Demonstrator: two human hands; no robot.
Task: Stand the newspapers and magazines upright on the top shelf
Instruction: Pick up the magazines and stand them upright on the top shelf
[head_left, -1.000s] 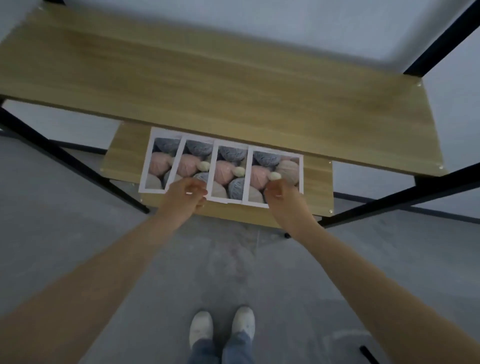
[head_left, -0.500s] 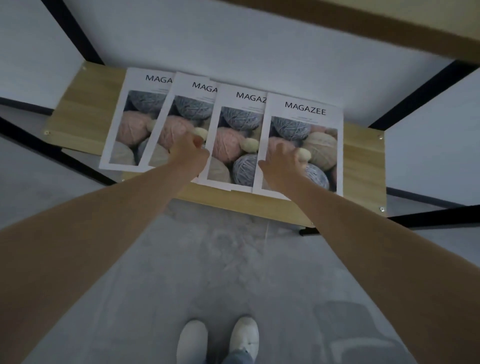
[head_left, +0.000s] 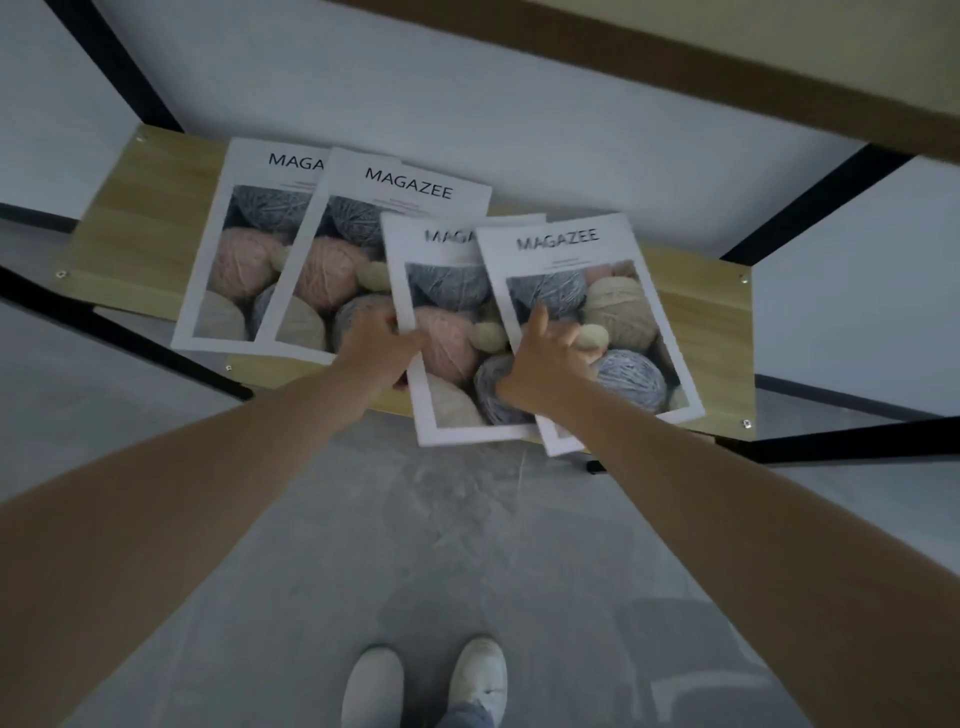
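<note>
Several identical "MAGAZEE" magazines with yarn-ball covers lie flat and overlapping on the lower wooden shelf (head_left: 130, 234). The leftmost magazine (head_left: 234, 260) and the one beside it (head_left: 353, 249) rest further back. My left hand (head_left: 382, 343) pinches the left edge of the third magazine (head_left: 447, 291). My right hand (head_left: 545, 353) grips the left edge of the rightmost magazine (head_left: 623, 312), thumb raised on its cover. Both held magazines overhang the shelf's front edge. The upper shelf (head_left: 675, 52) shows only its underside at the top right.
Black metal frame bars (head_left: 810, 202) run at both sides of the shelf unit, against a white wall. Grey concrete floor (head_left: 441, 545) lies below, with my white shoes (head_left: 426, 680) at the bottom.
The camera dropped from above the upper shelf to below it. Both hands took hold of the two right-hand magazines and pulled them toward me, past the shelf's front edge.
</note>
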